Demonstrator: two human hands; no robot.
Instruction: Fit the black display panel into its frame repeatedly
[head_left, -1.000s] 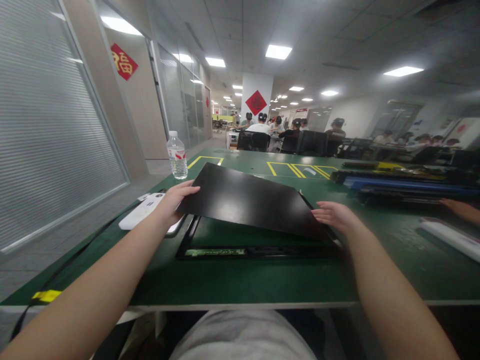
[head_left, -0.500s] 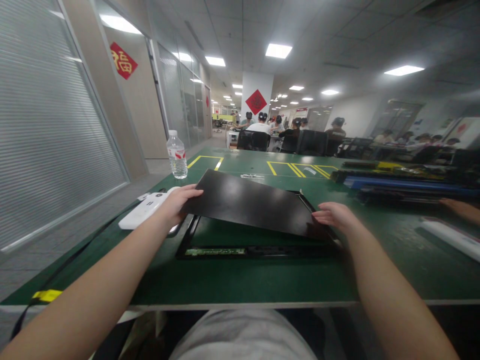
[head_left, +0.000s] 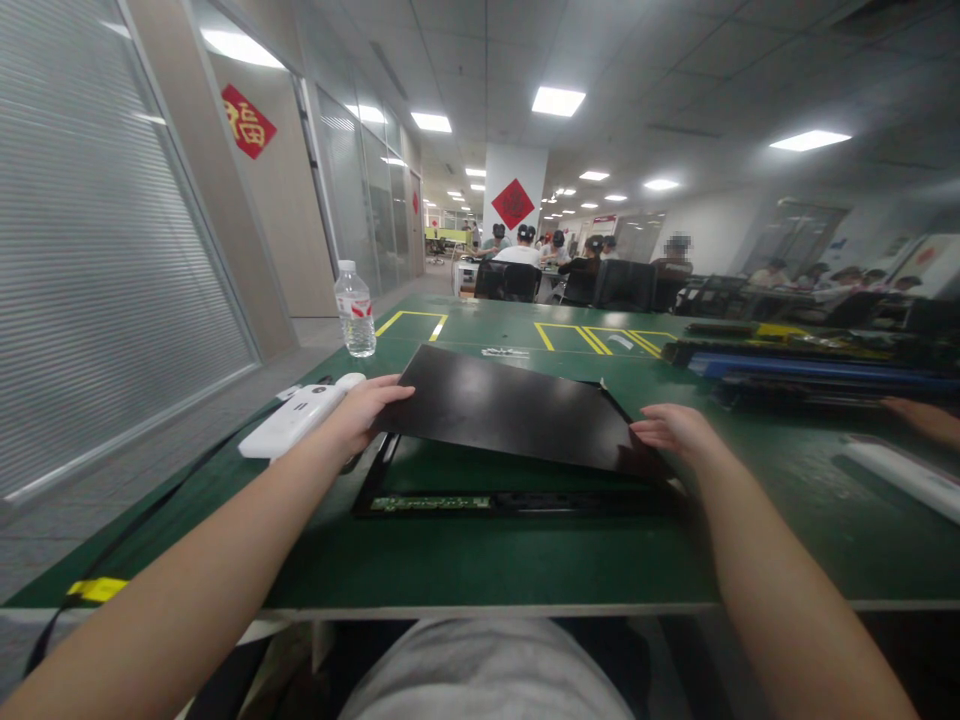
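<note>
A thin, glossy black panel [head_left: 502,405] slants over a black rectangular frame [head_left: 570,503], its left end raised higher than its right. My left hand [head_left: 371,408] grips the panel's left edge, thumb on top and the other fingers hidden beneath. At the right edge, my right hand [head_left: 675,432] holds the panel with its fingertips pressed together; the thumb is not clearly seen. The frame lies flat on the green table [head_left: 480,570]. A green circuit board [head_left: 431,503] sits in its near side.
A water bottle [head_left: 355,312] and a white device [head_left: 289,420] stand on the left. At the right are blue and black parts [head_left: 817,365], a white bar [head_left: 900,475] and another person's hand [head_left: 919,415]. Yellow tape [head_left: 409,315] marks the table's far side.
The panel has shifted slightly to the right, and its raised left end is a little lower. Both hands moved slightly right with it.
</note>
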